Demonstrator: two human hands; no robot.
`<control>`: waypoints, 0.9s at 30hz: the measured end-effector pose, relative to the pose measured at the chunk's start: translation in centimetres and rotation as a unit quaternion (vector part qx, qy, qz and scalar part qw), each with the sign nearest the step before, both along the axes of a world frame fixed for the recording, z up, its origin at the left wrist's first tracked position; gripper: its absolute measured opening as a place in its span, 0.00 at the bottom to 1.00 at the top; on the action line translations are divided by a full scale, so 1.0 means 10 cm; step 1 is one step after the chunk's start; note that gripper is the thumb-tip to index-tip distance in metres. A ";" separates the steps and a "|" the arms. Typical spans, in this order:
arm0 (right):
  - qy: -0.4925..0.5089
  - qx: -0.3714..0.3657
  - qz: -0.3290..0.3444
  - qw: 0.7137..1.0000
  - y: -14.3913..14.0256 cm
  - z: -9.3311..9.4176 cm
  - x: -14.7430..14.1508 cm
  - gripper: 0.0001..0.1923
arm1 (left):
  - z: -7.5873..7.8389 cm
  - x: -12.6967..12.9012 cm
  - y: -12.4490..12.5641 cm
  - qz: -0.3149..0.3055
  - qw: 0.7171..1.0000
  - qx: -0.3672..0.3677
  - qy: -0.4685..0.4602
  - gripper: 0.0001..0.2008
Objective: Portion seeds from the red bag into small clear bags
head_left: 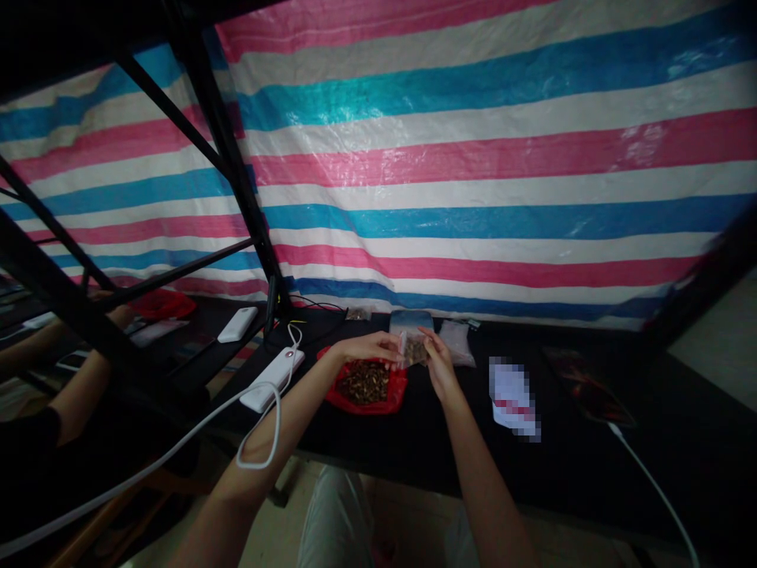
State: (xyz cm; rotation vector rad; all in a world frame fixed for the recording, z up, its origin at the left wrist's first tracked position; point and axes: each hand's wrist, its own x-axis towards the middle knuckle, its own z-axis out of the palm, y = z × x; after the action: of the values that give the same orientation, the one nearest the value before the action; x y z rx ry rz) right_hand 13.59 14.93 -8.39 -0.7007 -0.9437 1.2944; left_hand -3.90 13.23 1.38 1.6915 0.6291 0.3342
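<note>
Between my two hands is a small clear plastic bag (414, 349) with brown bits inside, held up over the table. My left hand (378, 347) pinches its left edge, and my right hand (438, 356) grips its right side. Below and to the left lies a red plastic bag (395, 398), spread open, with a heap of small brown pieces (363, 383) in it; their exact kind is too small to tell. Just behind my hands are a bluish flat item (411, 319) and a clear bag with whitish contents (456, 343).
A white power bank (273, 379) with a white cable stands left of my forearm. At right lie a blurred-out card (513, 398) and a phone (597, 398) on a cable. Another small bag (358, 314) rests at the back. Beyond the black frame (221, 142), another person's arm (88, 386) shows.
</note>
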 end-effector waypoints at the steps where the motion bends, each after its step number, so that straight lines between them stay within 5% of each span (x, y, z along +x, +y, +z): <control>1: 0.001 0.000 0.006 1.000 -0.01 0.01 0.00 0.17 | -0.01 0.00 0.00 -0.005 1.000 -0.004 -0.003 0.14; 9: -0.040 0.023 0.040 0.998 -0.07 0.04 -0.01 0.17 | -0.07 -0.01 -0.04 0.031 0.999 -0.007 -0.009 0.14; 13: -0.112 0.051 -0.057 0.991 0.00 0.01 -0.01 0.19 | -0.10 0.04 -0.04 0.130 0.988 0.069 -0.055 0.14; 16: -0.171 0.085 -0.119 0.974 0.01 0.02 -0.02 0.18 | -0.15 0.10 -0.01 0.220 0.960 0.164 -0.056 0.15; 20: -0.173 0.090 -0.041 0.980 -0.04 0.05 -0.09 0.15 | -0.23 0.17 0.00 0.278 0.897 0.330 0.094 0.14; 23: -0.156 0.062 -0.024 0.985 -0.06 0.03 -0.14 0.15 | -0.27 0.21 -0.03 0.287 0.843 0.400 0.218 0.12; 27: -0.140 0.044 -0.016 0.989 -0.03 -0.02 -0.17 0.14 | -0.27 0.23 -0.07 0.245 0.819 0.431 0.290 0.13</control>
State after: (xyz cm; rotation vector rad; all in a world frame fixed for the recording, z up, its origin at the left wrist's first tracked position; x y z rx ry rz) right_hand 11.88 14.64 -8.61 -0.8381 -1.2040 1.1358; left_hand -1.56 12.55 -1.36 2.5198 1.5552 0.5192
